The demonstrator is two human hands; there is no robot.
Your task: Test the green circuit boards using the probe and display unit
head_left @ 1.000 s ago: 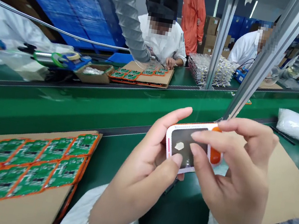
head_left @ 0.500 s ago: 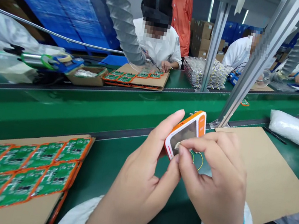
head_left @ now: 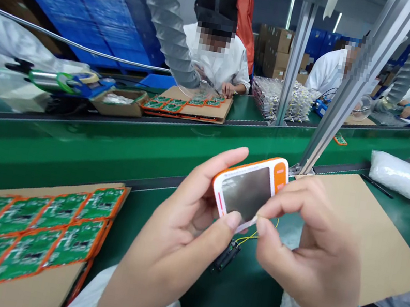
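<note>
A small white and orange device point(head_left: 249, 190) with a grey screen is held up above the green bench. My left hand point(head_left: 178, 243) is closed on its left side, index finger along the top edge and thumb at the lower edge. At the device's lower right corner my right hand point(head_left: 310, 250) pinches with thumb and forefinger; what is in the pinch is too small to name. Thin yellow wires point(head_left: 250, 234) run from under the device to a small black part point(head_left: 226, 255) hanging below it.
A cardboard sheet with several green circuit boards point(head_left: 38, 230) lies at my left. Bare cardboard point(head_left: 364, 232) lies at my right, with a plastic bag point(head_left: 405, 179) behind it. A green conveyor belt point(head_left: 112, 143) and a slanted metal post point(head_left: 339, 102) stand ahead. Other people work across the belt.
The device has turned from edge-on to screen facing me. The pale speck on the screen is gone. My right fingers moved from the screen to its lower right corner. The black part now hangs in view.
</note>
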